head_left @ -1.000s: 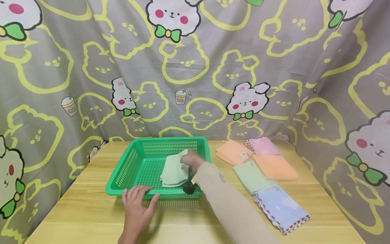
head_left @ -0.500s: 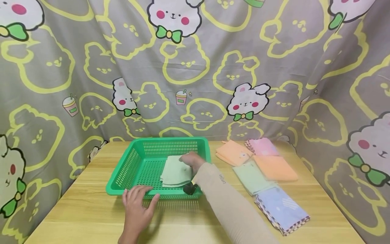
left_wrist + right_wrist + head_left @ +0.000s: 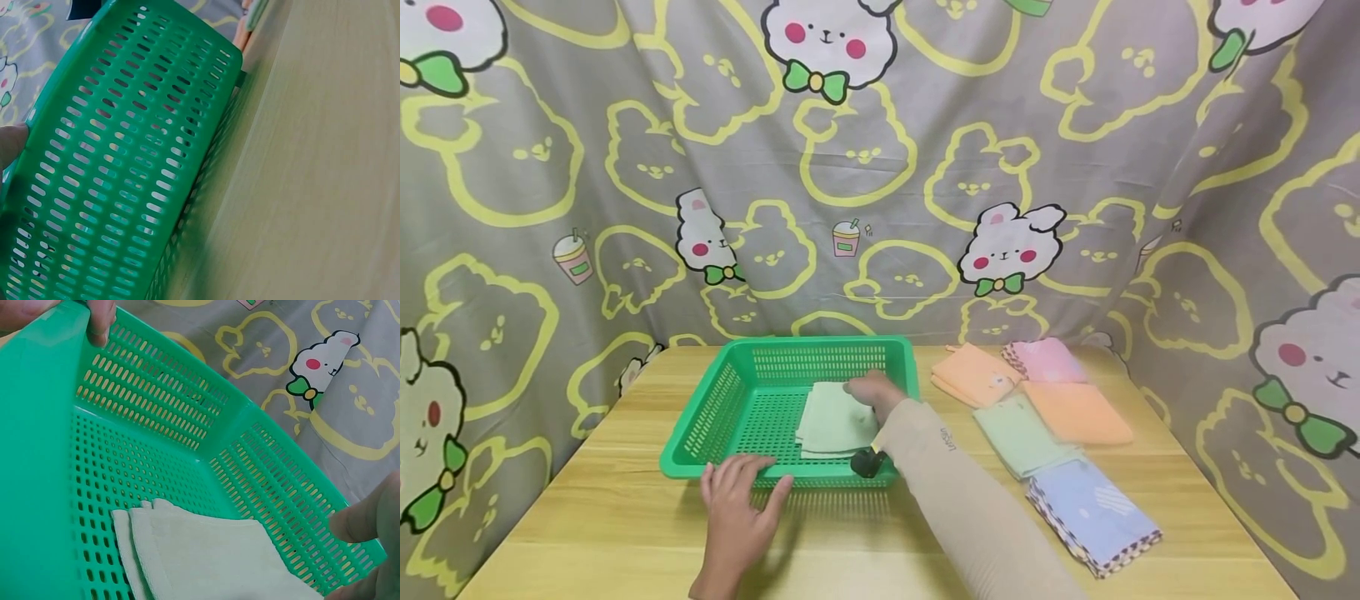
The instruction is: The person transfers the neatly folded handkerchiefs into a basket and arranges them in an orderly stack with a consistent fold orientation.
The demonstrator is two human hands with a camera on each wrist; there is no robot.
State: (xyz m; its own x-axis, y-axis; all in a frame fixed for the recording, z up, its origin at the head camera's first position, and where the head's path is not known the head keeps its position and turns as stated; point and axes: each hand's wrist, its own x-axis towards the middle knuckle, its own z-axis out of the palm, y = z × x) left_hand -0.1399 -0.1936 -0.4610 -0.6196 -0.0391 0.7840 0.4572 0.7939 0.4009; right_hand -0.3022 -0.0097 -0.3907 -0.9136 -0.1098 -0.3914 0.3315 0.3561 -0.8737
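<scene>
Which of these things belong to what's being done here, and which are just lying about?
Seemingly in the job:
green basket
pale folded cloth inside
left hand on the basket
right hand at that cloth

Lying about, perhaps for later:
two orange cloths
pink cloth
light-green cloth
blue cloth

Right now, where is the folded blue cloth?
In the head view, the blue cloth lies at lower right on the table, nearest the green cloth outside the basket.

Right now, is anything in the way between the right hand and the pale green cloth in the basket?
Nothing that I can see: the right hand is down in the green basket, right by the pale green cloth, with nothing between them.
</scene>
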